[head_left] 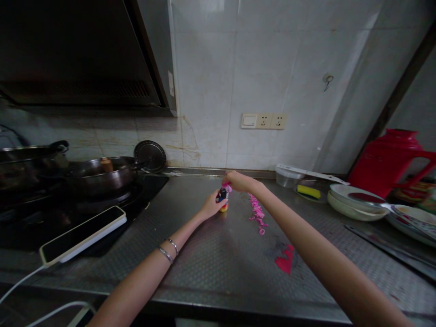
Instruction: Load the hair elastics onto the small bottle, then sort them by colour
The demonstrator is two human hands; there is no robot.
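Note:
My left hand [211,205] is wrapped round a small bottle [223,195], dark above and yellow and red near its base, which stands on the steel counter. Above it, the fingers of my right hand [236,180] are closed on a small pink band-like piece [226,185] at the bottle's top. How that piece meets the bottle is partly hidden by my fingers. To the right, a row of several pink curly loops [257,211] lies on the counter. A flat red cut-out [285,260] lies nearer the front, under my right forearm's side.
At left, a phone [83,234] with a white cable rests by the black stove, near a pan [102,175] and a pot [27,168]. On the right are a clear tub [288,176], a yellow sponge [309,191], stacked dishes [356,206], a knife [391,252] and a red thermos jug [381,163].

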